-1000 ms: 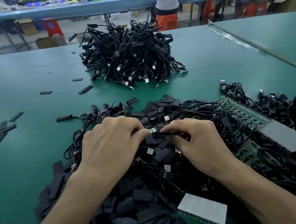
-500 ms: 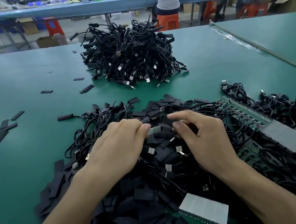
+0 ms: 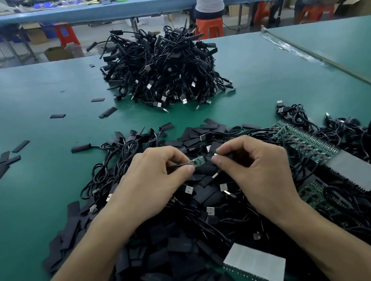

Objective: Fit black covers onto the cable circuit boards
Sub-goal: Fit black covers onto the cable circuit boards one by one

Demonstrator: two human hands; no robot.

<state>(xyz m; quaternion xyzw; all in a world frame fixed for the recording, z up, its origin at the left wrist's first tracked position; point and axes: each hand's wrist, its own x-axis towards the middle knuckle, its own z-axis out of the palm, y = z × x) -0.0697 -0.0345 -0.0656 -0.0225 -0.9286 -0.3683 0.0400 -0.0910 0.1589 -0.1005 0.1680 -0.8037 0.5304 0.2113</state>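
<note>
My left hand (image 3: 151, 179) pinches a small green circuit board (image 3: 197, 161) on the end of a black cable, held just above the near heap. My right hand (image 3: 254, 166) is curled close to the board's right end and pinches a black cover (image 3: 224, 156) between thumb and forefinger; most of the cover is hidden by the fingers. Under both hands lies a heap of loose black covers (image 3: 179, 245) mixed with black USB cables (image 3: 114, 156).
A tall pile of black cables (image 3: 163, 71) stands mid-table. Green board panels with grey tape (image 3: 343, 159) lie at the right, another grey piece (image 3: 255, 265) near front. Stray covers (image 3: 4, 160) are scattered left on the green mat (image 3: 16, 106). People sit at the far bench.
Both hands have lifted a little from the heap. The left hand now holds a green board out between the hands, and the right hand has closed on a cover beside it.
</note>
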